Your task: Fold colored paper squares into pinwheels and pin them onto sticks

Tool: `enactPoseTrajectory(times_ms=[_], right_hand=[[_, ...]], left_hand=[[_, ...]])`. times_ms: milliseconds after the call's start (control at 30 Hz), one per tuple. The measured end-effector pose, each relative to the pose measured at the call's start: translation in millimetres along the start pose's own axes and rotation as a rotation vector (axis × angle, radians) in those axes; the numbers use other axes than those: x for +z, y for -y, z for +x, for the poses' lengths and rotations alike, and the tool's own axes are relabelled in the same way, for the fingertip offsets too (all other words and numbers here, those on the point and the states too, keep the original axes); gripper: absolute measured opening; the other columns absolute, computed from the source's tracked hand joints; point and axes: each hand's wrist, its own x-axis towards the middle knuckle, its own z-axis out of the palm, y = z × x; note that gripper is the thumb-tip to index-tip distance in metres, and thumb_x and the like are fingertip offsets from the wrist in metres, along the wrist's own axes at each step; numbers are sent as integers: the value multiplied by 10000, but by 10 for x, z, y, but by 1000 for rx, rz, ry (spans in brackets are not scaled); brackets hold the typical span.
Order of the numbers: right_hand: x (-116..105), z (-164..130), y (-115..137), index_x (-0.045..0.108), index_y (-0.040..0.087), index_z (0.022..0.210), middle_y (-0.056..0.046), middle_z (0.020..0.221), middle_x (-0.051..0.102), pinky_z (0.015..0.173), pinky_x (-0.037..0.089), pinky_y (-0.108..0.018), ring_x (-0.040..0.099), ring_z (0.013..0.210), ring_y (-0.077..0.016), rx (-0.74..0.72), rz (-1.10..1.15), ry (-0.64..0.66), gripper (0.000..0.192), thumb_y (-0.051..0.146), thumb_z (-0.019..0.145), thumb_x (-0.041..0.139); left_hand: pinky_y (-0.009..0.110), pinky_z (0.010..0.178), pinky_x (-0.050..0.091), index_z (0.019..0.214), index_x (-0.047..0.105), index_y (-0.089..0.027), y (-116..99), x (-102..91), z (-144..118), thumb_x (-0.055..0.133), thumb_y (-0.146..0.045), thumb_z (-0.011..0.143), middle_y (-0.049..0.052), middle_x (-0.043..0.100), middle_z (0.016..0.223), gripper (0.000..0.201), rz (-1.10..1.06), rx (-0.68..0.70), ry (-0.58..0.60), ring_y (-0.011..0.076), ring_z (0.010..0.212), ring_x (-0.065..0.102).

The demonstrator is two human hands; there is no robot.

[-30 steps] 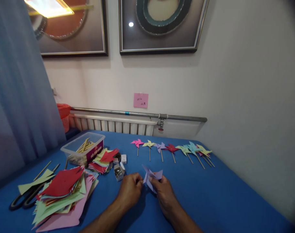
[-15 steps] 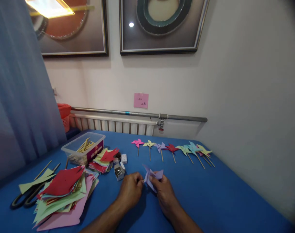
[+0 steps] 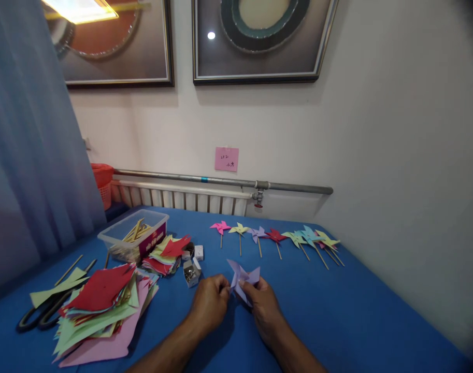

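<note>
The fingertips of the right hand (image 3: 263,305) pinch the folded lilac paper pinwheel (image 3: 243,278) at its lower middle, holding it just above the blue table (image 3: 337,311). The left hand (image 3: 209,303) sits just beside it, thumb and forefinger drawn narrow together against the pinwheel's left edge; whether they grip something small there is too fine to tell. Just left of the hands stands a small open box of metal pins (image 3: 190,273), with a little white box (image 3: 198,253) behind it. Further left lie a stack of cut coloured paper (image 3: 104,305), a smaller stack (image 3: 166,255), a pair of scissors (image 3: 42,316) and a clear tub of wooden sticks (image 3: 134,239). Beyond the hands, a row of finished pinwheels on sticks (image 3: 277,239) lies along the table toward the wall
</note>
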Motion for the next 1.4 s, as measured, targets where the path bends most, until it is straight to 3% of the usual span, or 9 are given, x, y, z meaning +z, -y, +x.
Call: enactPoseTrajectory(times_ms=[200,467,900,1400], right_hand=[[4,-13,12,730,173,945,-29,798,754,677,500,-296,665,719,-207,3,-12,-4,388,405,662,861],[14,-18,12,729,163,922,0,715,710,613,482,-276,609,609,-160,-3,7,-9,371,389,664,868],[11,-7,0,726,187,932,-28,826,752,746,555,-327,686,738,-205,0,22,-14,351,382,677,866],[-41,51,-41,725,165,910,-15,745,720,677,514,-295,629,672,-177,7,-13,-48,383,379,627,868]], left_hand=[[254,597,305,660,586,-175,17,9,3,502,-109,804,-25,571,589,179,1,9,-9,131,598,508],[254,597,303,675,609,-167,28,14,0,500,-115,807,-26,570,590,178,10,28,-15,129,598,507],[252,598,298,700,613,-170,-6,10,-12,507,-133,827,-31,562,596,169,12,18,-3,125,595,490],[248,588,303,689,609,-169,43,50,-8,516,-154,823,-36,542,588,164,-41,15,4,124,590,469]])
